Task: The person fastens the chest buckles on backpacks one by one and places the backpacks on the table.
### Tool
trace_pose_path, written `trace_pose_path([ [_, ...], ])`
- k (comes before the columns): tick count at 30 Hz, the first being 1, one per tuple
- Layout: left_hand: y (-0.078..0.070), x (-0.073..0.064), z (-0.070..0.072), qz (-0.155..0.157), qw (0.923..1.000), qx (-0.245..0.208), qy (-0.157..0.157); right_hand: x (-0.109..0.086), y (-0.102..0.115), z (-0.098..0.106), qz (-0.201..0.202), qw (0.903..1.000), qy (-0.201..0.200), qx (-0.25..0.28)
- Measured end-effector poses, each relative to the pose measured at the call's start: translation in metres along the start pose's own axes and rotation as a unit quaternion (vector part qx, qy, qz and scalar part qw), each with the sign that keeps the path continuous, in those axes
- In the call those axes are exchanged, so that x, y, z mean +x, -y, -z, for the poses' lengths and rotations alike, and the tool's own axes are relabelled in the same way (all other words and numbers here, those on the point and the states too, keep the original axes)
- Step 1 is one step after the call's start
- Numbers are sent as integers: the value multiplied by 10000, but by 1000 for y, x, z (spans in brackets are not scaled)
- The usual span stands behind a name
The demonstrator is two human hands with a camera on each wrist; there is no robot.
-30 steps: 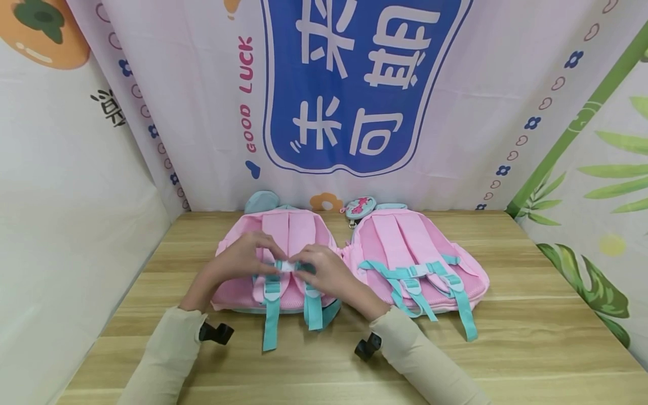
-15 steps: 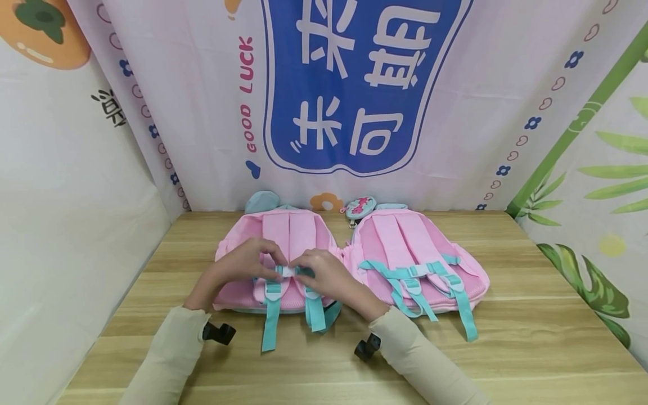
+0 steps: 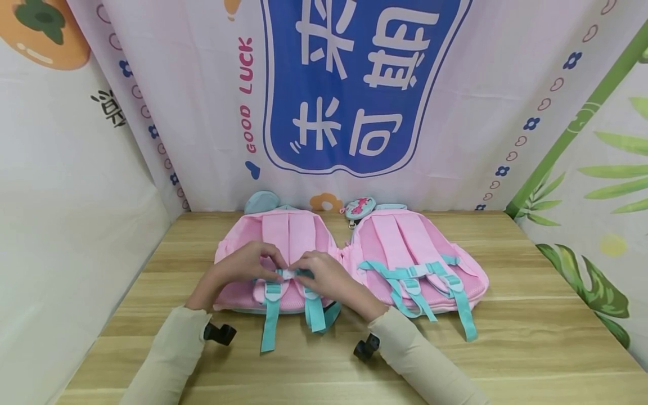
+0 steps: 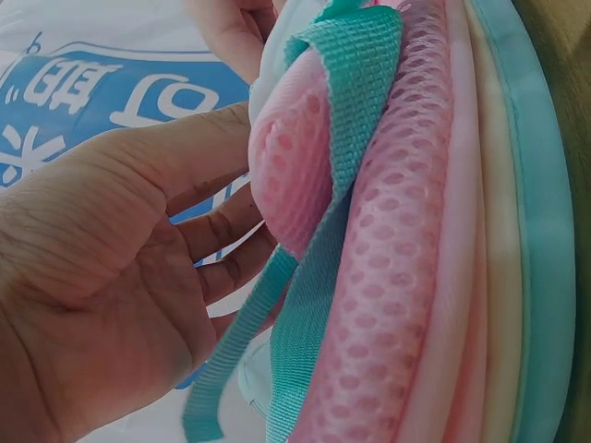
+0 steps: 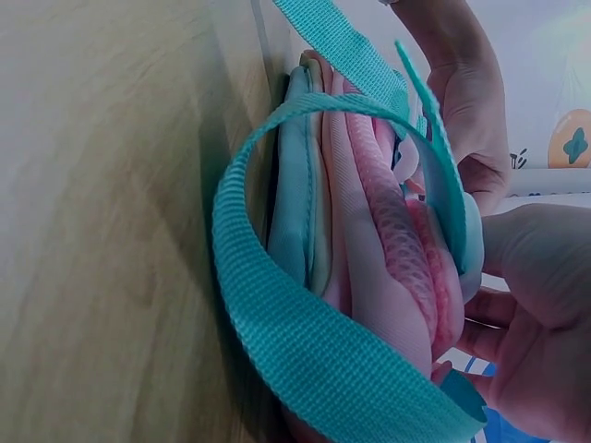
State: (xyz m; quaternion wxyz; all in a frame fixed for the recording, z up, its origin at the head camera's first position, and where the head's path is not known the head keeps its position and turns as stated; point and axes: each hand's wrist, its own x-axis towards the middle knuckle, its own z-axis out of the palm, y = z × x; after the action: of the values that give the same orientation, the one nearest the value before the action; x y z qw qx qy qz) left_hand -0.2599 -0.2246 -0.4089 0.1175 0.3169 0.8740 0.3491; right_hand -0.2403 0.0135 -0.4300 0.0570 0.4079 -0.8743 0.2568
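A pink backpack (image 3: pixel 301 225) lies on the wooden table with its shoulder straps facing up. Over its lower middle, a white buckle (image 3: pixel 288 274) joins a teal cross strap between the shoulder straps. My left hand (image 3: pixel 249 262) pinches the buckle's left end with thumb and fingers, while my right hand (image 3: pixel 324 273) pinches its right end. In the left wrist view, the fingertips are hidden behind a pink padded strap (image 4: pixel 288 152) and its teal webbing (image 4: pixel 365 101). A teal webbing loop (image 5: pixel 277 305) curves across the right wrist view, in front of the bag's side.
Right beside it lies a second pink backpack (image 3: pixel 440 242), its teal cross strap (image 3: pixel 400 273) joined by a white buckle. A small round pouch (image 3: pixel 360 208) hangs at its top. Teal strap ends (image 3: pixel 270 326) trail onto the wooden table (image 3: pixel 283 377). A printed cloth (image 3: pixel 455 124) stands behind.
Both hands and the white buckle have shifted slightly down towards me since the first frame. They hardly move over the last half second. The second backpack stays where it was.
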Motion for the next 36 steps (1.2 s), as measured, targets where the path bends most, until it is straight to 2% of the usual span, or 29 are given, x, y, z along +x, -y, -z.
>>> trace_pose_path([
  [13,3,-5,-6,-3,10000,-31,-76,-3,2,-5,-87,9997,130,165],
  [24,6,-11,-10,-150,9994,-15,-314,-5,4,-7,129,9997,166,156],
  [29,4,-11,-12,-260,9989,-16,-395,-7,5,-7,96,9996,242,129],
  [36,0,-12,-14,-250,9979,60,-588,-9,5,-1,14,9994,320,122],
])
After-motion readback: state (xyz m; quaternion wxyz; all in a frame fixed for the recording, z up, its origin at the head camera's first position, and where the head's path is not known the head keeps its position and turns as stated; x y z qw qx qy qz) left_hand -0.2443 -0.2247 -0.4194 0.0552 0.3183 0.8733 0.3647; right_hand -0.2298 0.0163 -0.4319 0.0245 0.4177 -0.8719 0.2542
